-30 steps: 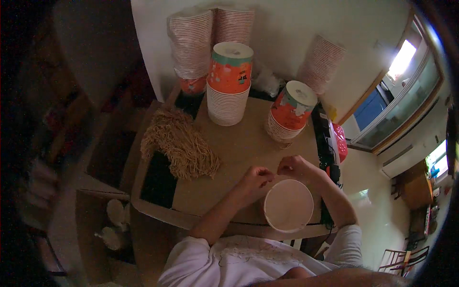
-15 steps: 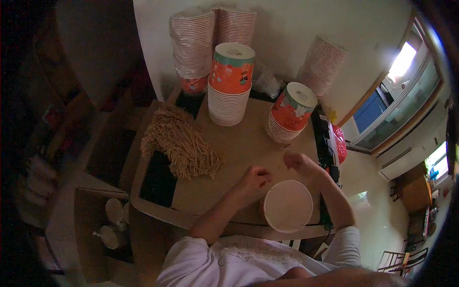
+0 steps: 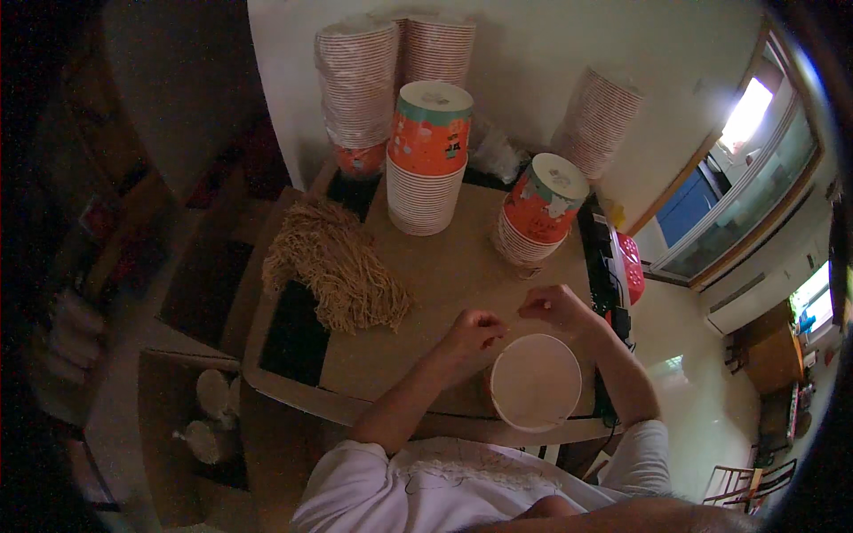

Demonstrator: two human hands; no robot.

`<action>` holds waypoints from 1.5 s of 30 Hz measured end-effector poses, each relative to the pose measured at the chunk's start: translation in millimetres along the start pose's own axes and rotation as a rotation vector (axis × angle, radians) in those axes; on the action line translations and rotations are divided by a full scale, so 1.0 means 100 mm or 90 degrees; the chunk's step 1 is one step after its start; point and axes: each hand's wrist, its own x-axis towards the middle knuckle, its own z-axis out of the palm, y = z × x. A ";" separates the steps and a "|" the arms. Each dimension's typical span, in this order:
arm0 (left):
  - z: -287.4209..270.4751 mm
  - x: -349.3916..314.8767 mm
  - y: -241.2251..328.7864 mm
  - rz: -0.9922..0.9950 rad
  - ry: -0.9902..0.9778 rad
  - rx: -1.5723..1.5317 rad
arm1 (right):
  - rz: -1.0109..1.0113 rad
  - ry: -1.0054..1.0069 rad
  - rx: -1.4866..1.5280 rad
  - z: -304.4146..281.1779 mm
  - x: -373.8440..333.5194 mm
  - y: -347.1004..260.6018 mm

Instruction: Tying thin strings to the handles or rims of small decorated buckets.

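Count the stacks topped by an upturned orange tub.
2: the taller stack stands beyond and right of the tan strands; the shorter stack stands beyond the right hand. Others could be hidden behind them.

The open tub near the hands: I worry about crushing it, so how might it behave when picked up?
The open tub is probably light for its size, as its rim looks thin and nothing shows inside. A hard squeeze might dent that thin edge. Knocked over, it could roll, given its round mouth.
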 end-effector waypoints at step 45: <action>-0.11 0.00 -0.25 0.006 -0.096 -0.060 | 0.071 -0.070 0.147 0.32 -0.01 0.35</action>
